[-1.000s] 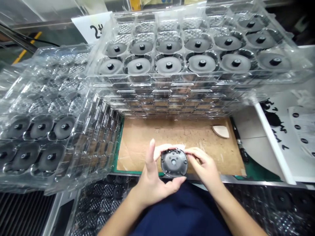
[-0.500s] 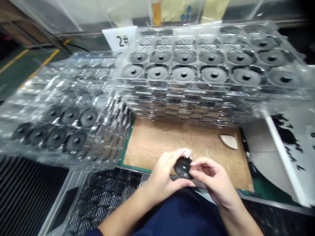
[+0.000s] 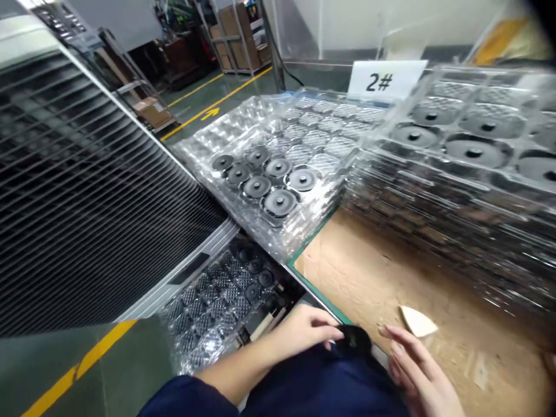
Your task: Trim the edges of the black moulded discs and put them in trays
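Note:
My left hand (image 3: 306,330) pinches a black round disc (image 3: 354,341) at its left edge, low in front of my dark blue clothing. The disc is dark and partly blurred. Just right of it is my right hand (image 3: 419,368), its fingers loosely bent and apart, with nothing visible in them. Ahead, a clear plastic tray (image 3: 243,124) holds several similar dark discs (image 3: 280,202), each with a small stub in its middle. Beside my right fingers, a pale wedge-shaped piece (image 3: 417,321) lies on the brown board (image 3: 360,266).
Stacked clear trays (image 3: 417,179) with more discs rise at the right behind the board. A sign marked 2# (image 3: 386,81) stands at the back. On the left are a black ribbed surface (image 3: 108,174) and, lower down, another clear tray (image 3: 208,301) with several discs.
The view has swung left, bringing the ribbed surface and floor into sight. My right hand has come away from the disc, which stays in my left hand, now lower against my clothing.

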`<state>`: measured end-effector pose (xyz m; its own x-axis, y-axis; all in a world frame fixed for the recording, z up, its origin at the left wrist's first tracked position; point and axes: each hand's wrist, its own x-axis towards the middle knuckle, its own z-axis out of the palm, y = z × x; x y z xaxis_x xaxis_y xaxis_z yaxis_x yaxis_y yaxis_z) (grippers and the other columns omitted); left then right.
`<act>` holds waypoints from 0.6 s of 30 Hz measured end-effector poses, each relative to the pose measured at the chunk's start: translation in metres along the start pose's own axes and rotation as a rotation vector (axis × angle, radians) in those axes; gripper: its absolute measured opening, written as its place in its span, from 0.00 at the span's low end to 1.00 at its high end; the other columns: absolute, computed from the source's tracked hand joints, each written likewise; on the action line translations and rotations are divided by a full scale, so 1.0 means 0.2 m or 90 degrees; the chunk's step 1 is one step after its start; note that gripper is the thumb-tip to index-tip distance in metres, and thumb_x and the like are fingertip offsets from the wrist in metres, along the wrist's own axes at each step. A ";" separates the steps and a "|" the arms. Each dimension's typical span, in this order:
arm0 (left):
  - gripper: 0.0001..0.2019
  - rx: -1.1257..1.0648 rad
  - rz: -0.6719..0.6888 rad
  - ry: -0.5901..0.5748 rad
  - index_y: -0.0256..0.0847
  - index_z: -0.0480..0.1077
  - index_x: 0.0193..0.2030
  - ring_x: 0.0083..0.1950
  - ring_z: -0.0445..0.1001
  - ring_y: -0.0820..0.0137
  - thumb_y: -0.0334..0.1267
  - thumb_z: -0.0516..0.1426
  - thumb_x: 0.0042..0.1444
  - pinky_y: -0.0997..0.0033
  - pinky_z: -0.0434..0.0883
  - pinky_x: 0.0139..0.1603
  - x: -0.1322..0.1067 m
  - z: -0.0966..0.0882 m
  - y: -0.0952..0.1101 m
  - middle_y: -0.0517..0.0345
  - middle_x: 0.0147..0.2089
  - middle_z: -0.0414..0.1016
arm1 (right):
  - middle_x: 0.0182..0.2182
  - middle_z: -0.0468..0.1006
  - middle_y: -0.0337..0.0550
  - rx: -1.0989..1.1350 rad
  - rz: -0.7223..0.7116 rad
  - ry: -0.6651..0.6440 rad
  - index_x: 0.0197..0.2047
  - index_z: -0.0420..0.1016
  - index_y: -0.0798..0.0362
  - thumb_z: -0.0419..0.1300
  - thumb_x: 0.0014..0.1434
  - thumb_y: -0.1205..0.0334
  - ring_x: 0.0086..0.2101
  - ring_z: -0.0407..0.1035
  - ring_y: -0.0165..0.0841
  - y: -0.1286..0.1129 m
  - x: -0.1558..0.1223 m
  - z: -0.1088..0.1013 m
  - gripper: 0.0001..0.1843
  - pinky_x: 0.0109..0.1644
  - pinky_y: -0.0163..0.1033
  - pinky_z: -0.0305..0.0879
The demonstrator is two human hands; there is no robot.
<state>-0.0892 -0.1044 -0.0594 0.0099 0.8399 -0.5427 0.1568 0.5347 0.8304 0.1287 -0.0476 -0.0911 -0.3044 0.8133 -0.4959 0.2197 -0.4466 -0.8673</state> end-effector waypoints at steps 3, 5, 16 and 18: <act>0.12 0.054 -0.083 0.104 0.35 0.72 0.39 0.35 0.75 0.70 0.42 0.55 0.59 0.63 0.74 0.38 -0.09 -0.23 -0.29 0.57 0.36 0.76 | 0.35 0.77 0.44 -0.355 -0.206 0.015 0.48 0.71 0.49 0.55 0.57 0.49 0.32 0.71 0.38 0.08 0.07 0.05 0.20 0.39 0.45 0.69; 0.14 0.108 -0.132 0.201 0.36 0.69 0.46 0.42 0.74 0.65 0.43 0.55 0.59 0.59 0.74 0.42 -0.14 -0.42 -0.51 0.54 0.45 0.74 | 0.39 0.77 0.49 -0.513 -0.298 0.025 0.49 0.70 0.52 0.51 0.57 0.50 0.39 0.71 0.44 0.13 0.11 0.08 0.21 0.44 0.51 0.67; 0.17 0.287 -0.175 0.609 0.39 0.66 0.53 0.50 0.71 0.62 0.41 0.55 0.59 0.53 0.72 0.48 -0.06 -0.87 -1.32 0.49 0.55 0.69 | 0.26 0.71 0.43 -0.775 -0.345 0.101 0.51 0.70 0.51 0.47 0.59 0.53 0.30 0.69 0.42 0.16 0.19 0.18 0.21 0.36 0.46 0.66; 0.17 0.287 -0.155 0.655 0.39 0.66 0.53 0.50 0.71 0.62 0.41 0.55 0.59 0.53 0.72 0.48 -0.04 -0.84 -1.39 0.49 0.55 0.69 | 0.27 0.71 0.44 -0.803 -0.352 0.123 0.52 0.69 0.51 0.46 0.60 0.53 0.31 0.69 0.42 0.17 0.19 0.19 0.22 0.35 0.46 0.66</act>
<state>-0.2980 -0.2445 -0.2637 -0.8481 0.5081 -0.1500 0.3853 0.7859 0.4836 0.0896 -0.0457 -0.1404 -0.5170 0.8560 -0.0016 0.8240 0.4972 -0.2718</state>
